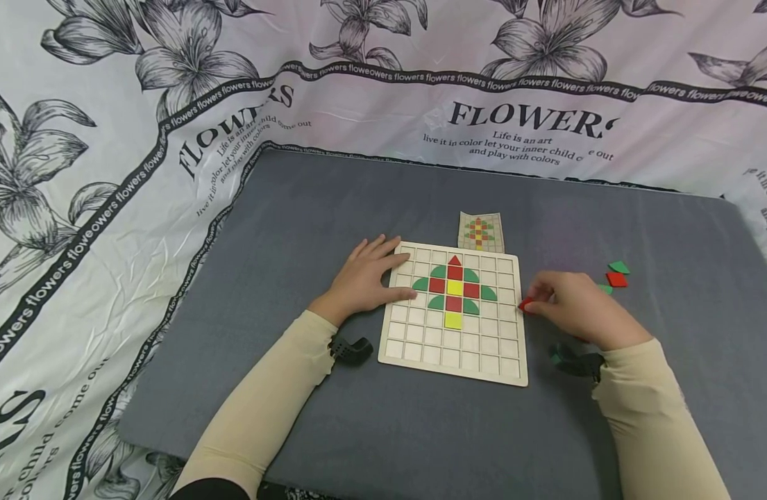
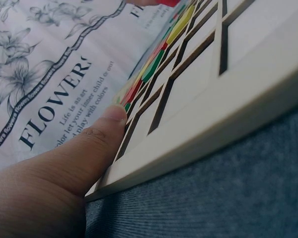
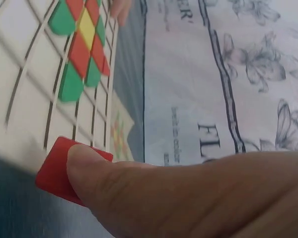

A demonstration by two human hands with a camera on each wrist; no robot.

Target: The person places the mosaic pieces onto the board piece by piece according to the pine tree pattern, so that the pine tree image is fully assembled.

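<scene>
A pale wooden grid board (image 1: pixel 420 351) lies on the grey mat, with a pattern of red, green and yellow tiles (image 1: pixel 454 287) in its upper middle. My left hand (image 1: pixel 366 278) rests flat on the board's left edge, fingers straight; its thumb (image 2: pixel 97 141) presses the rim in the left wrist view. At the board's right edge my right hand (image 1: pixel 567 305) pinches a red square tile (image 1: pixel 525 304), seen close under the thumb (image 3: pixel 57 168) in the right wrist view.
A small pattern card (image 1: pixel 480 231) lies just behind the board. Loose green and red tiles (image 1: pixel 617 273) sit to the right of my right hand. The grey mat (image 1: pixel 296 229) is ringed by a flower-printed cloth (image 1: pixel 108 173).
</scene>
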